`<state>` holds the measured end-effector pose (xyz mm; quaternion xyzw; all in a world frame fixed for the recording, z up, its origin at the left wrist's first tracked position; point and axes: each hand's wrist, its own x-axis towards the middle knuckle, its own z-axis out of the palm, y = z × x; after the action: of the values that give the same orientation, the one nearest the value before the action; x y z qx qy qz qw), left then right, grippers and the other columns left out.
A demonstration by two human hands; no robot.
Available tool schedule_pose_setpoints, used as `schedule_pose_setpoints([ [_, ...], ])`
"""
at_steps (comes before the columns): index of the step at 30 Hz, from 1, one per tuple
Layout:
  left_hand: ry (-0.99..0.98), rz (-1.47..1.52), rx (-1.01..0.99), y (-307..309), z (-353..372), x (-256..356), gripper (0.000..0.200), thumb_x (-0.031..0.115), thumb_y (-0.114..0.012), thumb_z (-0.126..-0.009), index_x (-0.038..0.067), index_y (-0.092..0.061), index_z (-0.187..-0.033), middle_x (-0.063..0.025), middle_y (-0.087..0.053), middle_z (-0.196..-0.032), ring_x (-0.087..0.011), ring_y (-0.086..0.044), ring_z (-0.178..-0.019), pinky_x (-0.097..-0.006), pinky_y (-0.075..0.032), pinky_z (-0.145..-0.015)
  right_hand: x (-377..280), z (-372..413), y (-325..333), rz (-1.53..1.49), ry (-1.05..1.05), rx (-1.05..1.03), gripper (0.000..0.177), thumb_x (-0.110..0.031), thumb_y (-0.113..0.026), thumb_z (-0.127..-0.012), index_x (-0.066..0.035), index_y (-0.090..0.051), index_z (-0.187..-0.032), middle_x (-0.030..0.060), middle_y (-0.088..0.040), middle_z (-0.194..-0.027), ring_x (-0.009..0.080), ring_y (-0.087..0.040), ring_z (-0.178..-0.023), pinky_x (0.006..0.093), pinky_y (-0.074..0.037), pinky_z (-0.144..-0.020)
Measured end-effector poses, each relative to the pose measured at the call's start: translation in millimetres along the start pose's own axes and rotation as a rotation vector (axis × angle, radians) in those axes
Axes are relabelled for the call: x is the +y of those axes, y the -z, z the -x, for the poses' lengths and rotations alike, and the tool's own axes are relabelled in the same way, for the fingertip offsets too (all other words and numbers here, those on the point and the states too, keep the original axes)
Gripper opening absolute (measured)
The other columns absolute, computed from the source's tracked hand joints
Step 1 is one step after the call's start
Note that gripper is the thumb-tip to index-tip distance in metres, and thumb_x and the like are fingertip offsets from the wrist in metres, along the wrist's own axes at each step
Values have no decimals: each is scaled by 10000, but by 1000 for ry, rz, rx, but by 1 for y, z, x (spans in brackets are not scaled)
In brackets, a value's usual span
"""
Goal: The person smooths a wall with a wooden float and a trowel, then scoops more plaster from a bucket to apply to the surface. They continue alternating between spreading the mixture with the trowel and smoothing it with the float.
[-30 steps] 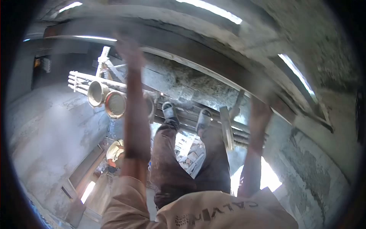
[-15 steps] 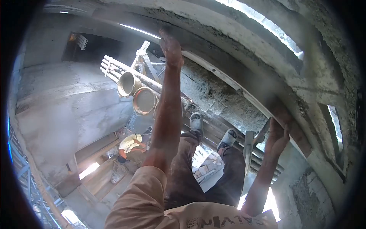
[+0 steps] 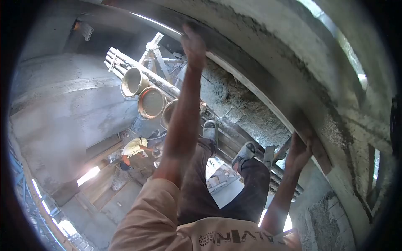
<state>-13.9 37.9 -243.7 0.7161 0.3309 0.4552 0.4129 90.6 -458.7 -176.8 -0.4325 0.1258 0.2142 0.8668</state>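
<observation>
A long straight board (image 3: 320, 158) lies along the rough grey concrete surface overhead, running from upper left to lower right with a pale edge facing me. My left hand (image 3: 194, 48) is raised at the upper middle, closed on the board's edge, its fingers partly blurred. Lower down on the right, my right hand (image 3: 299, 153) grips the same board near its end, thumb on the near side. Fingers behind the board are hidden. Damp-looking plaster (image 3: 335, 129) borders the board.
My sandalled feet (image 3: 243, 154) stand on scaffold poles and planks. Buckets (image 3: 151, 103) with grey contents sit left beside tied poles (image 3: 121, 62). Far below, a co-worker (image 3: 135, 148) bends over. An upright timber (image 3: 269, 157) stands near my right foot.
The view has shifted, so the buckets and the co-worker appear further left. Both hands keep hold of the board, whose end appears slightly lower and further left. The co-worker's arms have moved.
</observation>
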Motion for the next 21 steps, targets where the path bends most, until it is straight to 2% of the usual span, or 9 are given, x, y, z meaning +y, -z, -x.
schedule_pose_setpoints([
  [2,174,233,-9,-2,4,-6,577,316,-403,-1121,-128,-391,-1489,-52,-509,-977,-114,-468,-777,-230,-418,-614,7,-1,-5,-12,3,64,587,-156,-704,-956,43,-478,-1459,188,-548,-1471,321,-535,-1362,453,-431,-1209],
  [5,39,-130,59,-21,34,38,586,369,-342,-1128,-114,-412,-1454,-265,-516,-1263,-358,-511,-1124,-448,-418,-966,-31,2,45,59,-12,73,580,-167,-710,-957,46,-486,-1447,196,-558,-1453,331,-540,-1352,452,-439,-1201],
  [8,486,-49,202,-75,74,137,618,401,-334,-1124,-121,-410,-1447,-350,-490,-1347,-452,-500,-1238,-516,-392,-1083,-80,3,119,939,233,62,593,-171,-690,-976,57,-454,-1469,220,-506,-1497,328,-516,-1375,453,-423,-1214],
  [11,577,56,140,-77,65,132,634,409,-340,-1122,-128,-391,-1457,-354,-507,-1317,-434,-514,-1165,-521,-403,-1038,-81,-21,140,580,201,94,591,-165,-669,-993,65,-430,-1482,229,-478,-1517,333,-505,-1384,446,-419,-1218],
  [13,450,14,26,-56,73,79,599,366,-362,-1117,-121,-377,-1466,-338,-521,-1285,-405,-527,-1085,-516,-420,-959,-32,-25,112,525,195,60,589,-168,-668,-995,66,-430,-1480,231,-478,-1515,340,-496,-1392,444,-418,-1218],
  [15,-70,-217,-8,-33,56,-28,520,336,-388,-1116,-116,-437,-1368,-241,-534,-1077,-301,-551,-912,-452,-456,-764,24,-28,63,275,130,11,588,-167,-676,-991,66,-439,-1476,237,-486,-1509,342,-492,-1398,441,-421,-1215],
  [17,-71,-101,90,-28,51,-42,486,323,-388,-1118,-119,-498,-1287,-148,-541,-913,-218,-560,-834,-401,-480,-669,46,-35,58,-87,42,-49,588,-158,-685,-984,65,-449,-1474,240,-497,-1505,335,-498,-1396,436,-427,-1210],
  [19,590,383,143,-35,35,-2,468,282,-379,-1116,-119,-489,-1330,-128,-544,-958,-223,-548,-915,-420,-487,-738,37,-28,55,-72,23,49,560,-142,-688,-987,68,-473,-1460,234,-522,-1488,324,-532,-1362,439,-455,-1184],
  [21,-478,-525,-1,-31,75,-83,599,341,-329,-1122,-136,-388,-1480,-250,-535,-1349,-327,-482,-1313,-435,-430,-1069,14,-17,69,372,187,50,521,-118,-682,-995,73,-495,-1443,227,-544,-1470,308,-563,-1327,433,-480,-1157],
])
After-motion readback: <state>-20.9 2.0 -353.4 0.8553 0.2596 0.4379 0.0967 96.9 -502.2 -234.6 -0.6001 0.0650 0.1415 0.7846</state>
